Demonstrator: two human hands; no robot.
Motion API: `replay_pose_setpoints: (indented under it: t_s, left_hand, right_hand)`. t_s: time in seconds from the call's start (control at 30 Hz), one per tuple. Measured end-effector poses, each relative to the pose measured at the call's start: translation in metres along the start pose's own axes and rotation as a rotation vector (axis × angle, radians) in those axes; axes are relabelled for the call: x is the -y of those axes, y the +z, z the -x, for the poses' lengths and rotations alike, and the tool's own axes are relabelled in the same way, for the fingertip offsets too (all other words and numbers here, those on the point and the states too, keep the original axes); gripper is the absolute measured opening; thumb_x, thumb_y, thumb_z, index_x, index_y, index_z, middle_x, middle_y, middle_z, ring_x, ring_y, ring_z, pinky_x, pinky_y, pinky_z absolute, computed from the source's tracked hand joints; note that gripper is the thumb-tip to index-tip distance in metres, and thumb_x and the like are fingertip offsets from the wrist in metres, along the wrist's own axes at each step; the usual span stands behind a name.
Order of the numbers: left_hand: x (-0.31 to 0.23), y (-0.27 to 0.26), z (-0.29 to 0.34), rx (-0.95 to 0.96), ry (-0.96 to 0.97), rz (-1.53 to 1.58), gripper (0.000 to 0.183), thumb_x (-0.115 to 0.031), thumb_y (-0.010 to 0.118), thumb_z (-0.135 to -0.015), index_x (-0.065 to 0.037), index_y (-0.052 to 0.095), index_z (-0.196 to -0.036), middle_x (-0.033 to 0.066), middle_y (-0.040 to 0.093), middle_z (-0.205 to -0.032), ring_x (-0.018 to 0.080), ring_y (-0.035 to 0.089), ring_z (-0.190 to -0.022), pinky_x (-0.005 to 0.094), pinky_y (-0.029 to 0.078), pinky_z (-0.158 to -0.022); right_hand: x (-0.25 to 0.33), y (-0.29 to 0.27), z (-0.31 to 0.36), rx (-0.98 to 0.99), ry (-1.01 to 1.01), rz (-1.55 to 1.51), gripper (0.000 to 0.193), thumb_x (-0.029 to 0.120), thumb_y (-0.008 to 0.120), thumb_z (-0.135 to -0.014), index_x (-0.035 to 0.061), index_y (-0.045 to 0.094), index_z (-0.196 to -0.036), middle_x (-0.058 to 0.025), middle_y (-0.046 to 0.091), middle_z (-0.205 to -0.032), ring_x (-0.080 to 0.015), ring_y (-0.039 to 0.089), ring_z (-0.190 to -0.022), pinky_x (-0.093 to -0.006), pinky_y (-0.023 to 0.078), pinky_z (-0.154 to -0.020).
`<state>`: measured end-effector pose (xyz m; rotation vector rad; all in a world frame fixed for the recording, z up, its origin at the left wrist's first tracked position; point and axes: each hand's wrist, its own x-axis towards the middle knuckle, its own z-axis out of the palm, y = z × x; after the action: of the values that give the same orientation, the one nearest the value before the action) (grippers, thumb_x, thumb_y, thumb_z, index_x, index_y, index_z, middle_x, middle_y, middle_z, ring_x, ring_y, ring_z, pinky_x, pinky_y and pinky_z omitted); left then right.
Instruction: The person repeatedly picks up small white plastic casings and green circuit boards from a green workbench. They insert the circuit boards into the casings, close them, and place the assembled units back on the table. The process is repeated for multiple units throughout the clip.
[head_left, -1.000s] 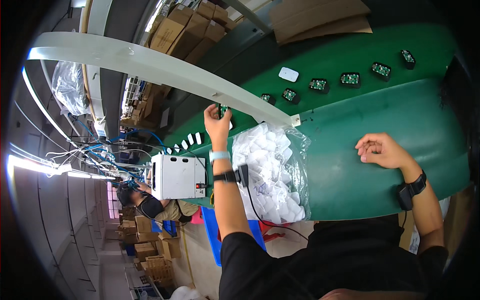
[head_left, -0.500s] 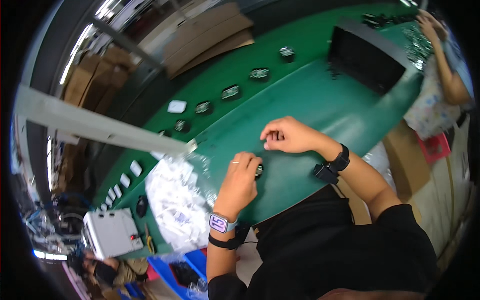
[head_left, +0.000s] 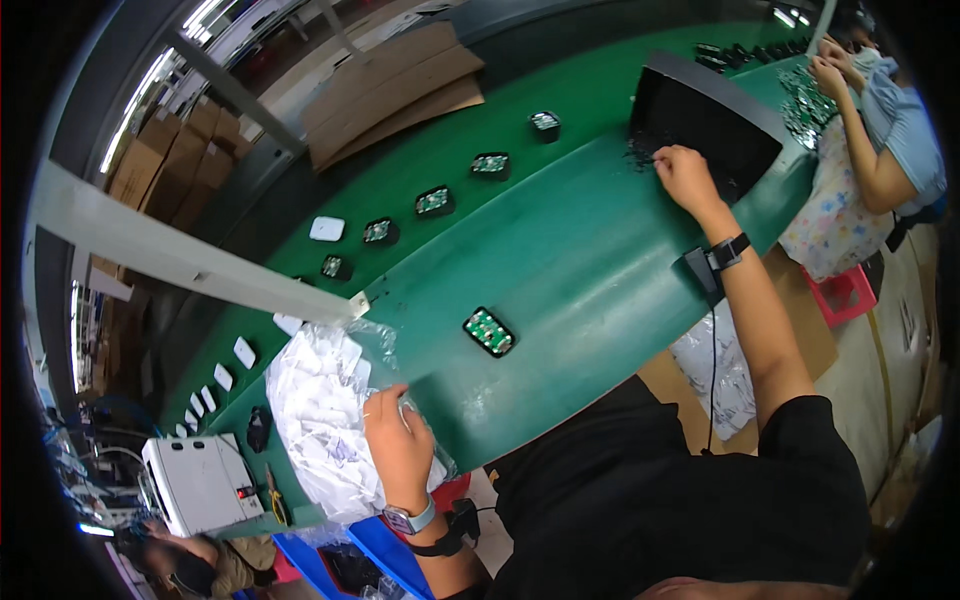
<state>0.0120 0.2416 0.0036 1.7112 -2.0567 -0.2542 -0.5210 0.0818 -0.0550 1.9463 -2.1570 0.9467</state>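
While our left hand (head_left: 398, 450) is resting, fingers slightly spread, over a clear plastic bag of flat white pieces (head_left: 322, 425), our right hand (head_left: 684, 176) is hovering, fingers curled, beside small black pieces (head_left: 639, 157); whether it is pinching any, we cannot tell. Between our hands, a black oblong case with a green circuit board (head_left: 488, 331) is lying on the green table (head_left: 585, 255).

The left hand (head_left: 400, 445) has let go of the black-cased circuit board (head_left: 489, 332), which now lies uncovered on the desk (head_left: 590, 280) mid-frame — and has reached the bag of white pieces (head_left: 320, 420), lower left. The right hand (head_left: 688, 178) has moved from the centre to the upper right — fingertips now by small dark bits (head_left: 640, 157) beside the black bin (head_left: 690, 110).
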Motion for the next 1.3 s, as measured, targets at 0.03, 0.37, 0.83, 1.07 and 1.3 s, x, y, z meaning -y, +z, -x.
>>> replay_pose_setpoints:
  t_s: [0.03, 0.37, 0.83, 1.07, 1.3]
  left_hand:
    - [0.007, -0.005, 0.007, -0.011, -0.048, -0.030, 0.030, 0.007, 0.054, -0.078, 0.003, 0.060, -0.108, 0.0212, 0.063, -0.102, 0.0411, 0.057, -0.099, 0.0480, 0.046, -0.088]
    - [0.047, -0.021, 0.017, -0.060, -0.082, -0.140, 0.032, -0.001, 0.068, -0.080, 0.003, 0.063, -0.112, 0.0218, 0.063, -0.108, 0.0406, 0.057, -0.104, 0.0468, 0.047, -0.091]
    - [0.051, -0.014, -0.004, 0.014, -0.097, -0.429, 0.035, -0.001, 0.079, -0.064, 0.002, 0.065, -0.097, 0.0180, 0.054, -0.103, 0.0368, 0.054, -0.098, 0.0438, 0.046, -0.082]
    - [0.050, -0.018, -0.009, 0.095, -0.133, -0.441, 0.029, -0.001, 0.079, -0.063, -0.002, 0.063, -0.087, 0.0178, 0.053, -0.104, 0.0387, 0.051, -0.101, 0.0457, 0.043, -0.086]
    - [0.038, -0.027, -0.016, 0.096, -0.071, -0.138, 0.024, -0.003, 0.080, -0.065, -0.008, 0.064, -0.082, 0.0157, 0.055, -0.124, 0.0375, 0.046, -0.118, 0.0463, 0.039, -0.101]
  right_hand:
    - [-0.006, -0.002, -0.003, 0.020, -0.051, 0.082, 0.017, 0.012, 0.063, -0.086, 0.0030, 0.074, -0.096, -0.0222, 0.071, -0.096, -0.0407, 0.068, -0.092, -0.0467, 0.055, -0.084]
    - [-0.065, 0.020, -0.029, 0.197, -0.047, 0.131, 0.011, 0.008, 0.056, -0.094, 0.0000, 0.063, -0.097, -0.0226, 0.064, -0.085, -0.0397, 0.067, -0.085, -0.0431, 0.052, -0.074]
    - [0.200, 0.059, 0.014, 0.590, -0.094, -1.003, 0.005, 0.000, 0.064, -0.084, -0.0006, 0.061, -0.088, 0.0012, 0.059, -0.082, -0.0045, 0.056, -0.073, -0.0207, 0.048, -0.066]
    - [0.197, 0.084, 0.031, 0.650, -0.056, -1.138, 0.018, -0.005, 0.063, -0.084, -0.0051, 0.068, -0.101, -0.0016, 0.061, -0.085, -0.0076, 0.060, -0.077, -0.0223, 0.051, -0.071]
    - [0.201, 0.063, 0.027, 0.797, 0.024, -1.447, 0.012, 0.001, 0.068, -0.090, -0.0021, 0.072, -0.101, -0.0034, 0.068, -0.089, -0.0091, 0.062, -0.082, -0.0253, 0.052, -0.072]
